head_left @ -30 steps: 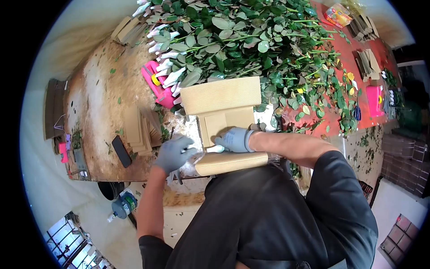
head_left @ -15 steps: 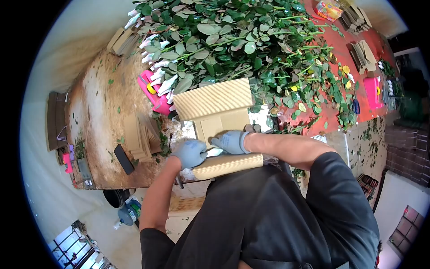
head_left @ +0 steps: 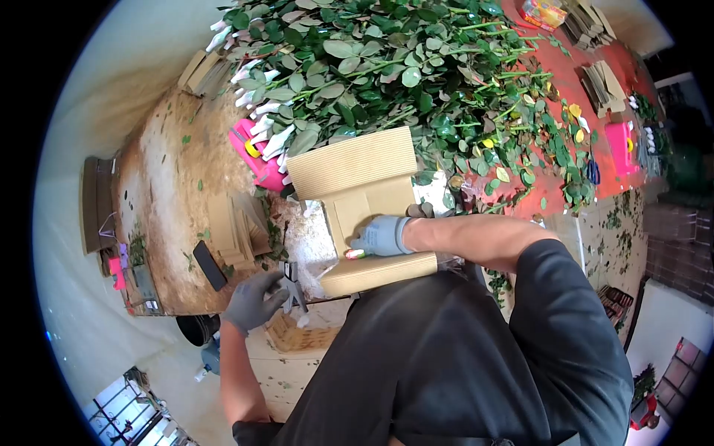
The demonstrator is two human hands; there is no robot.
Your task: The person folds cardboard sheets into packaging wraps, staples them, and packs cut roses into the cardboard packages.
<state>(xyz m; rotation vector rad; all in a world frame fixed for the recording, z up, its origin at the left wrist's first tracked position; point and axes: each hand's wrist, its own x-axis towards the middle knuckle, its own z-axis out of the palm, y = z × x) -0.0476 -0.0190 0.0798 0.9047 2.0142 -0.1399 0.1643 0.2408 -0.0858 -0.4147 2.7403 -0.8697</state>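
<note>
My right hand (head_left: 381, 236), in a grey glove, is closed inside the open cardboard wrap (head_left: 353, 204). A small red and green-white bud (head_left: 355, 253) sticks out at its fingertips; its stem is hidden. My left hand (head_left: 256, 301), also gloved, is at the table's front edge with thumb and fingers apart and nothing visible between them. Beside its fingertips is a grey device (head_left: 291, 281) at the edge. A small white piece (head_left: 303, 321) shows just below the device.
Leafy stems (head_left: 394, 67) with white-covered heads lie behind the wrap. A pink holder (head_left: 254, 156), folded cardboard (head_left: 238, 230) and a phone (head_left: 210, 265) are to the left. Blue scissors (head_left: 593, 172) lie on the red surface (head_left: 535, 204) at right.
My left hand moved in to the bud, then back left to the grey device. The white cover seen on the bud before is off, and its red tip shows. My right hand stayed in the wrap.
</note>
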